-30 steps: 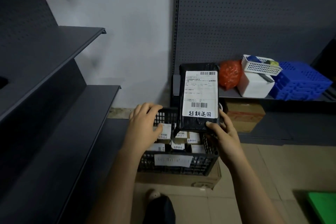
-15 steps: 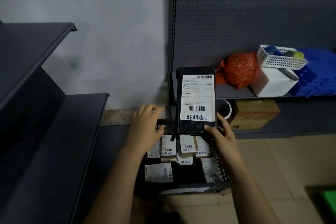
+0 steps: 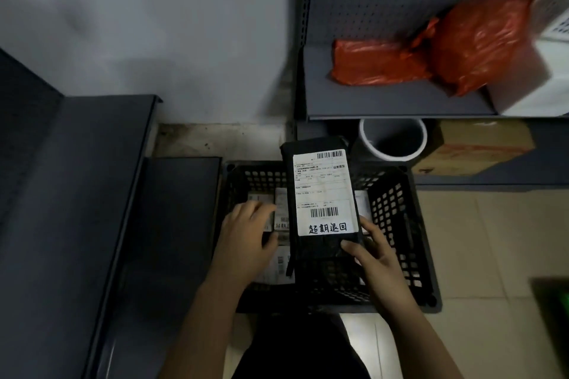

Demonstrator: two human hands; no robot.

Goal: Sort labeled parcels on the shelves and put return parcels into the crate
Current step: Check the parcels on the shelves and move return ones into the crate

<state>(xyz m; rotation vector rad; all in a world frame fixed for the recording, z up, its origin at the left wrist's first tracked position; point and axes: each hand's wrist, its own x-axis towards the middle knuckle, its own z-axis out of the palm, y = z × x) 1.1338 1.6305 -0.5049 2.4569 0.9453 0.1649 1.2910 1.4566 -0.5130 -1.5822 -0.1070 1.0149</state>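
Black parcel with a white shipping label and handwritten characters along the label's bottom edge, upright above the black mesh crate. Pinched at its lower end by the right hand: thumb across the front just under the label, fingers curled behind. Rises away from that hand, top edge reaching past the crate's far rim. Just to the left of it, inside the crate, the left hand palm down, fingers close together and laid flat on small labelled boxes, gripping nothing. Beyond the right hand's fingertips, a white-rimmed round tub and just beside it a cardboard box, both under a grey shelf. On that shelf, farther off and to the right, orange plastic bags touching a white box. Out past the left hand, dark steel shelving
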